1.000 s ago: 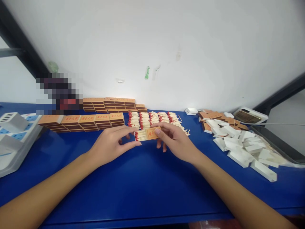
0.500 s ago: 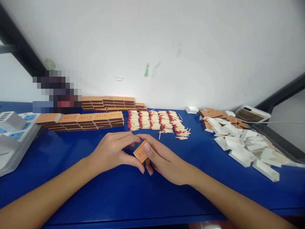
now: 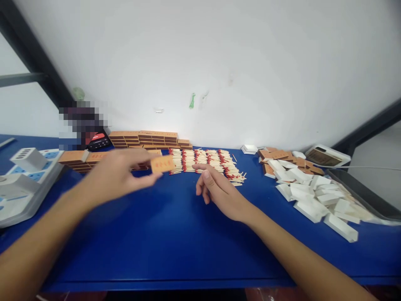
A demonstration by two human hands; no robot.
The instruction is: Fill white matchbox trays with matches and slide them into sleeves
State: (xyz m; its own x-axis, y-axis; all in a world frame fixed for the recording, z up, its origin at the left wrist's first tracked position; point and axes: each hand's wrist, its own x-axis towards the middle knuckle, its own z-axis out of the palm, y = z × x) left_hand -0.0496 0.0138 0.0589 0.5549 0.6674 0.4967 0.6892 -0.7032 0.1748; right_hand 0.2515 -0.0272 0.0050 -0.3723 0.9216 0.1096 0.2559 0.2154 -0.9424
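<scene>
My left hand [image 3: 122, 173] is closed on an orange matchbox [image 3: 162, 164] with red print, pinched between thumb and fingers. Motion blurs that hand and the box a little. Behind it runs the front row of stacked matchboxes [image 3: 73, 159], partly hidden by the hand. My right hand [image 3: 219, 190] is empty, its index finger stretched out and the other fingers loosely bent. Just beyond this hand lie red-tipped matches [image 3: 188, 161], laid out in several bunches on the blue table [image 3: 175, 246].
Another matchbox row [image 3: 158, 136] stands along the wall. On the right, white inner trays [image 3: 308, 207] are heaped beside orange sleeves [image 3: 282, 154], with a phone [image 3: 327, 155], its cable and a dark tray [image 3: 366, 194] nearby. A power strip [image 3: 34, 200] with plugs occupies the left.
The matchbox has passed out of my right hand. My left hand has carried it left and away from me, toward the stacked row. The right hand has moved slightly right and opened.
</scene>
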